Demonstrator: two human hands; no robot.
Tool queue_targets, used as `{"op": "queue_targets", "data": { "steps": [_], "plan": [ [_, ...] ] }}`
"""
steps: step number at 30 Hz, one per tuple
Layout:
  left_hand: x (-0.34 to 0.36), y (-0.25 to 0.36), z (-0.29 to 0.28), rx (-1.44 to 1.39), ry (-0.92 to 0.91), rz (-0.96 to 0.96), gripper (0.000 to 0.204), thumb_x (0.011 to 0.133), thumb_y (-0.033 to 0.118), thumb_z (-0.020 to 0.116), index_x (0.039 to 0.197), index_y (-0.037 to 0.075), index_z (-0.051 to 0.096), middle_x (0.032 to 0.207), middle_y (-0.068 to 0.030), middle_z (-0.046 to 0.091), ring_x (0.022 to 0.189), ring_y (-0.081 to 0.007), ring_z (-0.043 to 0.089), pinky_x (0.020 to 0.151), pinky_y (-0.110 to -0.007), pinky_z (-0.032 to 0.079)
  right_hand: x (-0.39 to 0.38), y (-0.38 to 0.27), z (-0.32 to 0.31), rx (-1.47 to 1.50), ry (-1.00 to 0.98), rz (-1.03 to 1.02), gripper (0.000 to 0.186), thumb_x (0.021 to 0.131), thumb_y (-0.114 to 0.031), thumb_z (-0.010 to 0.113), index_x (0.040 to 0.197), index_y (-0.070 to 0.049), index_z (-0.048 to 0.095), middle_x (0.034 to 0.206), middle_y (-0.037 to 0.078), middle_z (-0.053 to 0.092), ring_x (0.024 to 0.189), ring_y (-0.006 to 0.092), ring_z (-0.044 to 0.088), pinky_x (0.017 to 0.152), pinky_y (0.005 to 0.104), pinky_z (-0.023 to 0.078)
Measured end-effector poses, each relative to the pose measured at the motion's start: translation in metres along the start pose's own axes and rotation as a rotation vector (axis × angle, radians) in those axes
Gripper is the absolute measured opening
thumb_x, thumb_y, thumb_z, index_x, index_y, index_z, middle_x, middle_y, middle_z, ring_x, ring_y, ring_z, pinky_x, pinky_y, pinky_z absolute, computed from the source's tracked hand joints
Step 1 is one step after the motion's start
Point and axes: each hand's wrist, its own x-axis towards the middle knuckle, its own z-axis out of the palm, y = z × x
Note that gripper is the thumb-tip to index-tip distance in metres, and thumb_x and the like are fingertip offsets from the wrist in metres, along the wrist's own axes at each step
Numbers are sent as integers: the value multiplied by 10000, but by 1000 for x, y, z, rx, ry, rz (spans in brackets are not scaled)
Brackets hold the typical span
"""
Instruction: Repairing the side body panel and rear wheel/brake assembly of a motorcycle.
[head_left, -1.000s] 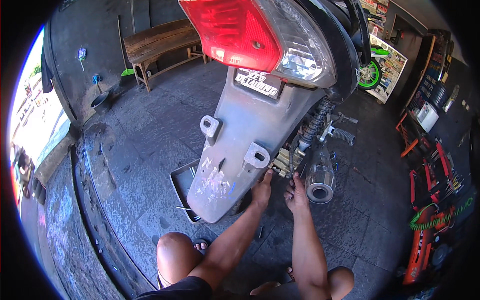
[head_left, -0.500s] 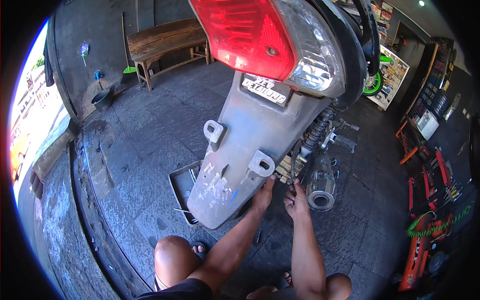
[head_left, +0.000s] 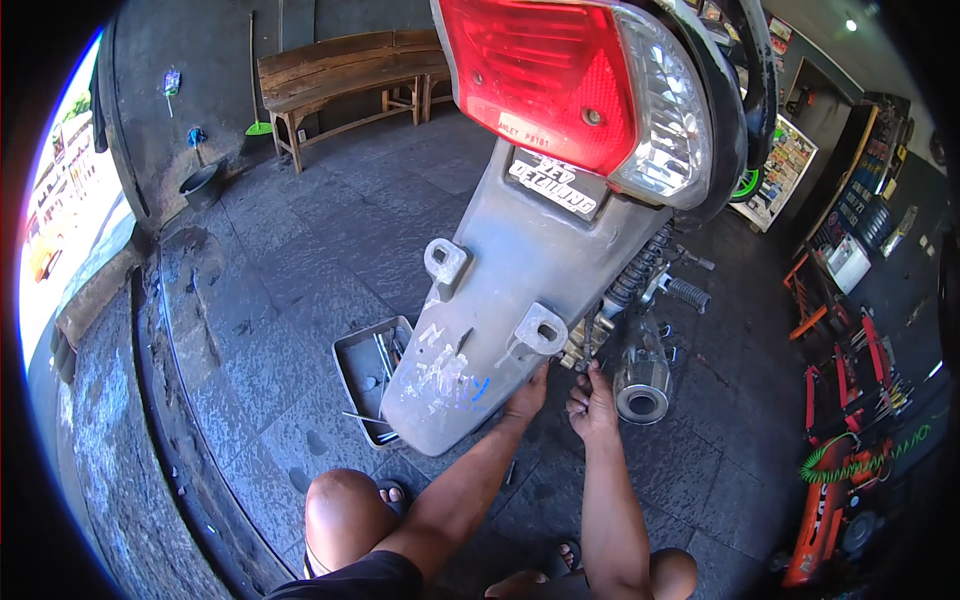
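The grey rear fender (head_left: 470,340) of a motorcycle stands before me, with a red and clear tail light (head_left: 560,80) above it. My left hand (head_left: 525,398) reaches in beside the fender's right edge, close to the pale metal engine part (head_left: 575,345); most of its fingers are hidden. Just right of it, my right hand (head_left: 594,405) is closed, thumb and fingers pinched at a small dark piece under the engine part, too small to name. A shock absorber (head_left: 640,262) rises above the hands. The silver exhaust muffler (head_left: 642,375) lies right beside my right hand.
A metal tray (head_left: 345,365) with several tools sits on the floor left of the fender. A wooden bench (head_left: 340,80) and a black bucket (head_left: 203,185) stand by the far wall. On the right are red tool racks (head_left: 845,385) and a green coiled hose (head_left: 850,465).
The view has shifted a little, so the tail light and fender sit further right and more of the tray shows. Both hands stay at nearly the same spot under the engine part.
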Motion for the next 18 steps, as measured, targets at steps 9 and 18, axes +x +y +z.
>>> {"op": "queue_targets", "data": {
  "steps": [9, 18],
  "plan": [
    [-7, 35, -19, -394, -143, -253, 663, 818, 282, 729, 1318, -48, 445, 1261, -253, 533, 1221, -375, 493, 1052, -448, 362, 2, 6, -15, -159, 183, -49, 190, 969, -398, 571, 960, -209, 573, 734, -44, 486, 487, 72, 357, 430, 245, 291],
    [20, 111, -12, 77, -103, -276, 1108, 646, 293, 874, 1444, -93, 210, 1407, -296, 405, 1331, -381, 412, 1110, -400, 338, 33, 11, -29, -134, -49, 59, 359, 844, -553, 682, 858, -208, 583, 612, -87, 436, 485, 74, 386, 424, 220, 299]
  ]
}}
